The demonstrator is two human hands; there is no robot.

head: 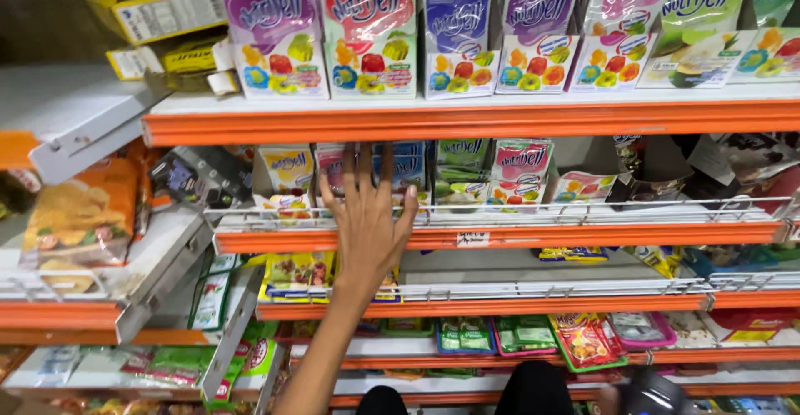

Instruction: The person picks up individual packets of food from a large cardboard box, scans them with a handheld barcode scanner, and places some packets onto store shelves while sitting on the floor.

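Jelly packets [406, 169], left hand [367, 219] outstretched, fingers [364, 165] spread

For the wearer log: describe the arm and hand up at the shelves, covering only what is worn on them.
The left hand is bare, with no glove and no ring visible on the fingers. Its forearm is uncovered down to the bottom edge of the picture, with no sleeve, watch or bracelet in sight. No markings or bandages show. The right hand cannot be made out.
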